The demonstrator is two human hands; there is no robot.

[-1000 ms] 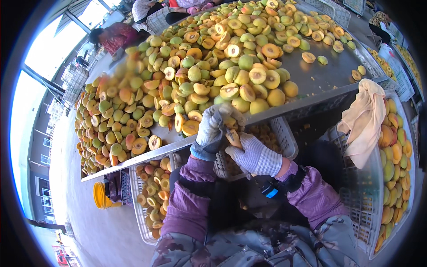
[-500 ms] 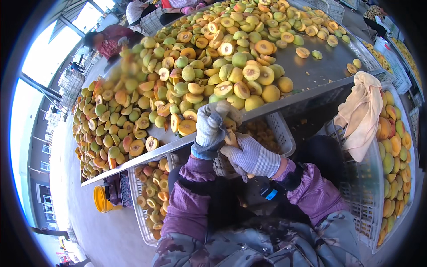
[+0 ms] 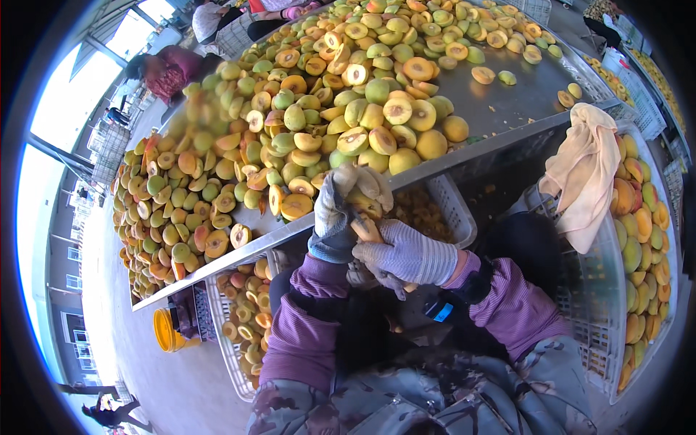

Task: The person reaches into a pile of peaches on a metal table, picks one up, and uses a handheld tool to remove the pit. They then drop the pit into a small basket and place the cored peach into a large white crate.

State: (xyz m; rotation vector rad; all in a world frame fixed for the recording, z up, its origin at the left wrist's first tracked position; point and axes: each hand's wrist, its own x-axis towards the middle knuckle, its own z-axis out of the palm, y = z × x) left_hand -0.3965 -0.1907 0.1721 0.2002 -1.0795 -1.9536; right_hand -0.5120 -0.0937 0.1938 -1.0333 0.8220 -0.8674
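My left hand (image 3: 335,210), in a grey-white knit glove, is closed round a yellow peach half (image 3: 368,206) just off the front edge of the metal table. My right hand (image 3: 412,254), gloved too, grips a tool by its wooden handle (image 3: 367,230). The tool's upper end meets the fruit at the left hand; its working tip is hidden. Halved peaches (image 3: 297,206) lie heaped on the table in front of both hands. Below the hands, a crate (image 3: 460,217) holds small brownish-yellow pieces that I cannot make out clearly.
A crate (image 3: 235,370) of peach halves stands at my left, near a yellow bucket (image 3: 167,330). On my right, a beige cloth (image 3: 586,177) hangs over a crate edge beside a full peach crate (image 3: 670,304). The table's metal rim (image 3: 250,254) runs close before me. Other people sit beyond it.
The left hand's fingers have shifted, and more of the peach half shows. The tool's handle has moved slightly with the right hand. A walking person has appeared at the lower left.
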